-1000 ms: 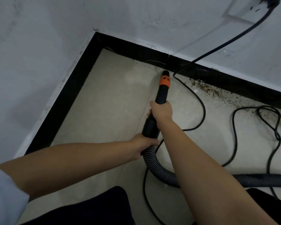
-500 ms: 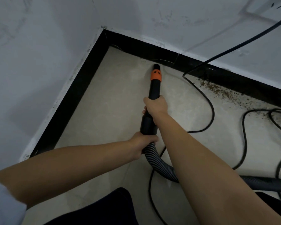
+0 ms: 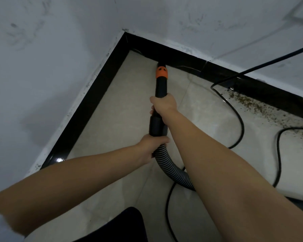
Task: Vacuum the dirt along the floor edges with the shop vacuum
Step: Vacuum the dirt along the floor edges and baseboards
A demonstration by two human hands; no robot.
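Observation:
A black vacuum nozzle (image 3: 161, 85) with an orange collar points away from me, its tip against the black baseboard (image 3: 182, 58) of the far wall near the room corner. My right hand (image 3: 164, 103) grips the nozzle tube from above. My left hand (image 3: 151, 145) grips the black cuff where the ribbed grey hose (image 3: 171, 169) joins. The hose curves back to the right under my right forearm. Brown dirt (image 3: 252, 105) lies scattered along the far baseboard to the right.
A black power cord (image 3: 240, 123) drops from the wall at the right and loops over the beige tile floor (image 3: 115, 116). More cord (image 3: 278, 154) coils at the right edge. White walls meet at the corner; a black baseboard (image 3: 84, 109) runs along the left wall.
The nozzle has slid left along the far baseboard toward the corner, away from the dirt patch. Both hands kept their grip and moved with it.

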